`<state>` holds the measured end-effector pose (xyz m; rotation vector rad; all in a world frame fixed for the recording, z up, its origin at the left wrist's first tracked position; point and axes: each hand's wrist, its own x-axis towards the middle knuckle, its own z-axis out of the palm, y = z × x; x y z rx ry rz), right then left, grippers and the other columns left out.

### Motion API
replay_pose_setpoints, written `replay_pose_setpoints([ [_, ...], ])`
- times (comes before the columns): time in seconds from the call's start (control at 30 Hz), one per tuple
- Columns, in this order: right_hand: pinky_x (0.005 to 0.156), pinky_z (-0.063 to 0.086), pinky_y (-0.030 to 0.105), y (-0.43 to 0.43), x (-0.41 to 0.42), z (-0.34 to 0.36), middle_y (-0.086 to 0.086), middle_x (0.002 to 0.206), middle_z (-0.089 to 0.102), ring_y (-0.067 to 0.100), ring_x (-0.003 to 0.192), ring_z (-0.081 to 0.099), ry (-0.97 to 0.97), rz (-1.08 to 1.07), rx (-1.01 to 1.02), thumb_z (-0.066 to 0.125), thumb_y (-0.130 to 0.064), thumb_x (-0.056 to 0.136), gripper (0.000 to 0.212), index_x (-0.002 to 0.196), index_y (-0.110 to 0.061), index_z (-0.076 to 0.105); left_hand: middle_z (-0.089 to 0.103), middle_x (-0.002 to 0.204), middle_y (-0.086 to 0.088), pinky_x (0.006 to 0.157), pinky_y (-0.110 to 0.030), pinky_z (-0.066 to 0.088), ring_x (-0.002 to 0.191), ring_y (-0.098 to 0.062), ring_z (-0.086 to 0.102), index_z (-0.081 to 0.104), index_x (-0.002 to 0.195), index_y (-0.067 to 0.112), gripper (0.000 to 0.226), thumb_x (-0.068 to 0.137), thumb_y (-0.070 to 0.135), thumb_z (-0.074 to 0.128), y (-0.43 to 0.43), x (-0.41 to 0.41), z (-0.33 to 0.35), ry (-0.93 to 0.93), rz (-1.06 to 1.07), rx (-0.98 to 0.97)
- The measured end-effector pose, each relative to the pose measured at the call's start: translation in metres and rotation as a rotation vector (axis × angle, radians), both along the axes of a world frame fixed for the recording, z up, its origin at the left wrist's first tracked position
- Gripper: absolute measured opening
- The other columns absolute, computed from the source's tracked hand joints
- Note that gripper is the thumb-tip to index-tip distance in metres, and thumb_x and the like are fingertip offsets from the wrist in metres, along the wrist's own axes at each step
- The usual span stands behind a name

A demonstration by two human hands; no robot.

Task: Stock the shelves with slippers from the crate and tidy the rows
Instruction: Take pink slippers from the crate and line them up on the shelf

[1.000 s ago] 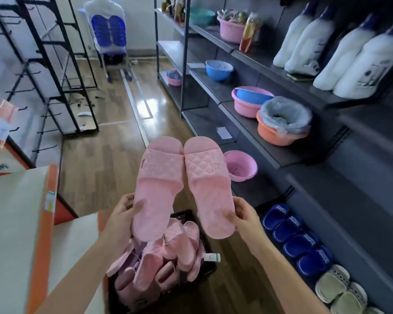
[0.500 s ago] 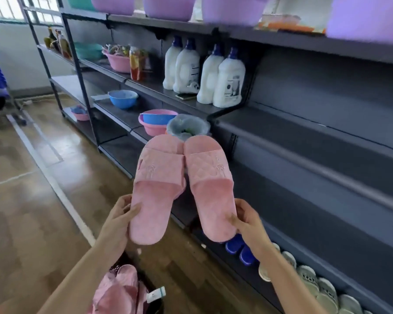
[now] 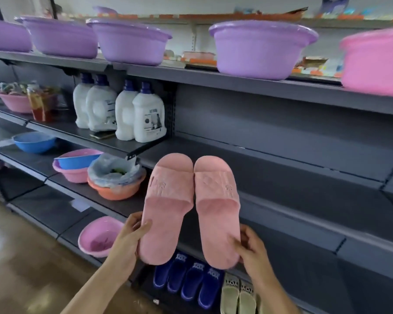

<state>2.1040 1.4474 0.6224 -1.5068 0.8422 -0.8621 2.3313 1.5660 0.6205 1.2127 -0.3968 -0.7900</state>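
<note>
While purple basins [image 3: 259, 51] stand along the top shelf with their insides out of sight, lower at the left a blue basin [image 3: 77, 158] nests inside a pink basin [image 3: 70, 174]. Just right of it, an orange basin [image 3: 116, 191] is lined with a plastic bag [image 3: 104, 171] holding something dark and green (too blurred to name).

The left pink slipper [image 3: 166, 205] and right pink slipper [image 3: 217, 205] are held toes up, inner edges touching, in front of the grey middle shelf [image 3: 281, 159]. Each has a quilted strap with a small emblem. The left hand [image 3: 128, 236] grips the left one's heel end, thumb across the insole; the right hand [image 3: 251, 248] clasps the other's heel likewise. Below, navy slippers [image 3: 188, 279] and pale green slippers [image 3: 238, 295] stand in a row.
</note>
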Motion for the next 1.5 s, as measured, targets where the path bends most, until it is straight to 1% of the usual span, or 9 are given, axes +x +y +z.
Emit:
replay_pose_setpoints([
  [0.17, 0.067, 0.051, 0.024, -0.031, 0.024, 0.009, -0.006, 0.087, 0.071, 0.006, 0.082, 0.066, -0.037, -0.046, 0.030, 0.070, -0.025, 0.071, 0.030, 0.098, -0.017, 0.060, 0.065, 0.097, -0.009, 0.074, -0.040, 0.048, 0.089, -0.027, 0.060, 0.057, 0.101, 0.013, 0.014, 0.089, 0.006, 0.053, -0.039, 0.018, 0.013, -0.010, -0.062, -0.059],
  [0.4, 0.080, 0.050, 0.034, -0.091, 0.097, 0.016, -0.004, 0.097, 0.067, 0.011, 0.091, 0.063, -0.068, -0.107, 0.019, 0.068, -0.014, 0.083, 0.023, 0.103, -0.019, 0.059, 0.065, 0.095, -0.005, 0.075, -0.035, 0.047, 0.087, -0.021, 0.060, 0.059, 0.100, 0.012, 0.015, 0.090, 0.005, 0.050, -0.110, 0.094, 0.020, -0.023, -0.117, -0.117],
  [0.67, 0.075, 0.050, 0.031, -0.148, 0.193, 0.024, -0.004, 0.092, 0.066, 0.012, 0.088, 0.063, -0.045, -0.207, -0.017, 0.066, -0.031, 0.065, 0.035, 0.097, -0.018, 0.061, 0.068, 0.087, -0.003, 0.067, -0.033, 0.048, 0.083, -0.020, 0.063, 0.058, 0.098, 0.011, 0.012, 0.090, 0.005, 0.051, -0.193, 0.193, 0.031, -0.033, -0.194, -0.099],
  [0.83, 0.070, 0.049, 0.019, -0.175, 0.223, 0.019, -0.008, 0.095, 0.062, 0.004, 0.086, 0.059, 0.189, -0.278, -0.164, 0.063, -0.014, 0.087, 0.020, 0.104, -0.018, 0.054, 0.063, 0.093, -0.009, 0.068, -0.033, 0.047, 0.083, -0.024, 0.060, 0.057, 0.102, 0.008, 0.013, 0.091, 0.003, 0.051, -0.231, 0.228, 0.023, -0.090, -0.176, 0.015],
  [0.97, 0.072, 0.050, 0.036, -0.199, 0.243, 0.018, 0.006, 0.093, 0.064, 0.019, 0.084, 0.062, 0.320, -0.296, -0.160, 0.063, -0.023, 0.086, 0.018, 0.096, -0.009, 0.058, 0.062, 0.089, -0.013, 0.062, -0.030, 0.044, 0.080, -0.028, 0.058, 0.058, 0.098, 0.006, 0.008, 0.091, 0.008, 0.054, -0.259, 0.251, 0.018, -0.175, -0.175, 0.160],
  [1.07, 0.061, 0.046, 0.031, -0.214, 0.261, 0.018, 0.005, 0.081, 0.061, 0.019, 0.074, 0.059, 0.375, -0.316, -0.143, 0.064, -0.027, 0.084, 0.021, 0.083, -0.008, 0.056, 0.055, 0.072, -0.008, 0.062, -0.029, 0.038, 0.073, -0.022, 0.052, 0.055, 0.071, 0.010, 0.014, 0.083, 0.015, 0.059, -0.276, 0.267, 0.020, -0.339, -0.199, 0.256],
  [1.3, 0.059, 0.037, 0.027, -0.234, 0.278, 0.024, 0.005, 0.095, 0.052, 0.020, 0.081, 0.055, 0.808, -0.361, -0.314, 0.060, -0.050, 0.082, 0.040, 0.083, -0.010, 0.056, 0.044, 0.065, -0.002, 0.048, -0.028, 0.028, 0.058, -0.016, 0.040, 0.047, 0.081, 0.004, 0.013, 0.089, -0.002, 0.039, -0.306, 0.278, 0.026, -0.766, -0.183, 0.355],
  [1.4, 0.087, 0.041, 0.030, -0.235, 0.284, 0.025, 0.008, 0.122, 0.049, 0.023, 0.112, 0.049, 0.900, -0.318, -0.451, 0.058, -0.048, 0.085, 0.052, 0.119, -0.009, 0.055, 0.056, 0.094, -0.018, 0.066, -0.035, 0.040, 0.085, -0.033, 0.052, 0.049, 0.087, 0.002, 0.011, 0.087, -0.003, 0.039, -0.316, 0.281, 0.021, -0.974, -0.173, 0.414],
  [1.5, 0.100, 0.035, 0.029, -0.232, 0.288, 0.025, 0.010, 0.144, 0.034, 0.024, 0.130, 0.037, 0.861, -0.235, -0.490, 0.052, -0.041, 0.092, 0.070, 0.146, -0.012, 0.021, 0.036, 0.142, -0.019, 0.101, -0.041, 0.034, 0.127, -0.035, 0.037, 0.036, 0.136, -0.002, 0.048, 0.092, 0.015, 0.050, -0.317, 0.279, 0.014, -1.030, -0.223, 0.436],
])
